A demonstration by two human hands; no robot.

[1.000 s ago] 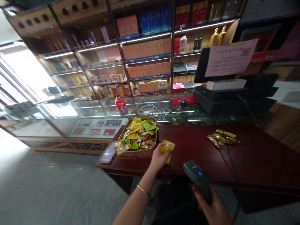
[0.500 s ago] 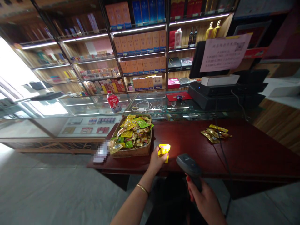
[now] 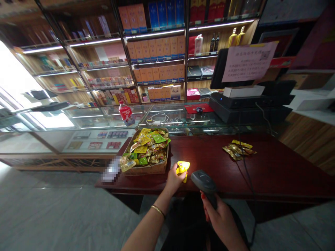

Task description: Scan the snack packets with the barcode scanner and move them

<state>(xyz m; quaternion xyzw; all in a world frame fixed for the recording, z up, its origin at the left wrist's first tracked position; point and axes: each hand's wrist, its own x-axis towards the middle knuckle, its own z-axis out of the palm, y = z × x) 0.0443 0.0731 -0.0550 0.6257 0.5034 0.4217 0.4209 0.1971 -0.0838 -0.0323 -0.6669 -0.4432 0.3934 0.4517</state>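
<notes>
Pinched in my left hand (image 3: 175, 179) is a small yellow snack packet (image 3: 183, 166), lit brightly, above the front part of the dark red table (image 3: 201, 150). My right hand (image 3: 218, 212) is wrapped around the handle of a dark grey barcode scanner (image 3: 204, 182). The scanner's head points toward the packet from the right, a short gap apart. Left of my left hand stands a cardboard box (image 3: 149, 169) heaped with yellow, green and gold snack packets (image 3: 146, 146). Several gold and yellow packets (image 3: 238, 150) lie in a loose pile on the table's right side.
A cable (image 3: 247, 167) runs across the table at the right. Behind is a glass counter with a red bottle (image 3: 126, 113), a mouse (image 3: 199, 109) and a monitor (image 3: 220, 69) bearing a paper sign. A blurred-out object (image 3: 111, 170) lies at the table's left edge.
My right hand has brought the scanner a little left, closer to the yellow packet. My left hand keeps its hold, nearly still. The view has shifted slightly.
</notes>
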